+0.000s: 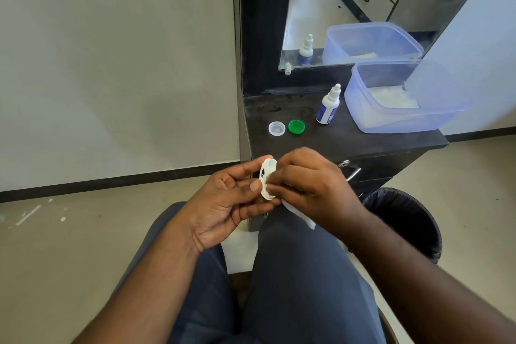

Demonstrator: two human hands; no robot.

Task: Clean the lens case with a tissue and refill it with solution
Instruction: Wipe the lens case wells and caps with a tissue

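left hand grips lens case on edge above the lap | right hand pinches tissue into a well | best to twist it round the rim | clear cap, green cap, solution bottle wait on table
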